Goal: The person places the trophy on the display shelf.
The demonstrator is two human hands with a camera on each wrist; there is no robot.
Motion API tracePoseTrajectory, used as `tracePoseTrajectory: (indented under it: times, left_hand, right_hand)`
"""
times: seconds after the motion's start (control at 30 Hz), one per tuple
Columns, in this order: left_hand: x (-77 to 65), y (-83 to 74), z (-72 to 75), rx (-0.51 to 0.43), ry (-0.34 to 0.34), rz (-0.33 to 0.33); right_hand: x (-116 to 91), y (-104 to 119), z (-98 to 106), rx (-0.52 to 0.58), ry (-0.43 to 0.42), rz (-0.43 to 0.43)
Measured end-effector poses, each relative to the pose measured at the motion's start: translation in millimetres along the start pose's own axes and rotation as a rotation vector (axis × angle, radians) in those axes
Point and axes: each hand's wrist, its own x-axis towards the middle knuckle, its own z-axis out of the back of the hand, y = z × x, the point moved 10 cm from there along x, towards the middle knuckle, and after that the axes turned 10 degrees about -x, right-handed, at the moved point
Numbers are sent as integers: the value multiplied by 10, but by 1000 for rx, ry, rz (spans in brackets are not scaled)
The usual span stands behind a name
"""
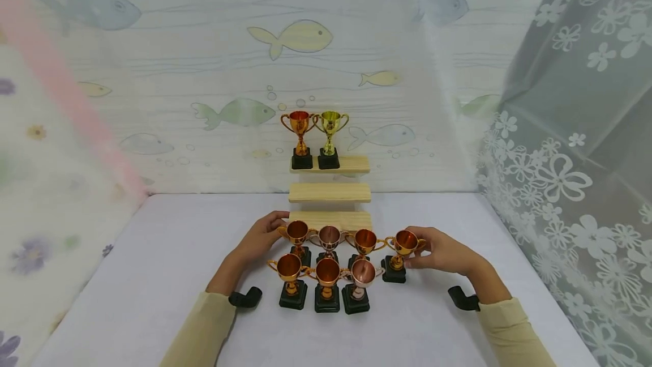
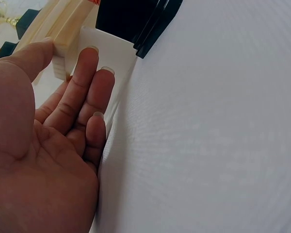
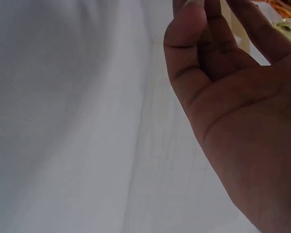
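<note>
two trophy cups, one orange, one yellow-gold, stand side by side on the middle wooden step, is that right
Wrong step: the head view shows the orange trophy cup and yellow-gold trophy cup side by side on the top wooden step.

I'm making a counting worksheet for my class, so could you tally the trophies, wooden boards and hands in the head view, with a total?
Trophies: 9
Wooden boards: 3
Hands, the left hand and the right hand: 2
Total: 14
</note>
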Motion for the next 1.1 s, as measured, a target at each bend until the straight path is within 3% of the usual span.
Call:
tracePoseTrajectory:
  times: [0.37, 1.1]
  left_hand:
    - [-45, -24, 3, 33, 1, -4]
    - [-63, -84, -38, 31, 22, 12]
  right_hand:
    - [103, -60, -67, 54, -65, 14]
    - [11, -59, 26, 49, -69, 15]
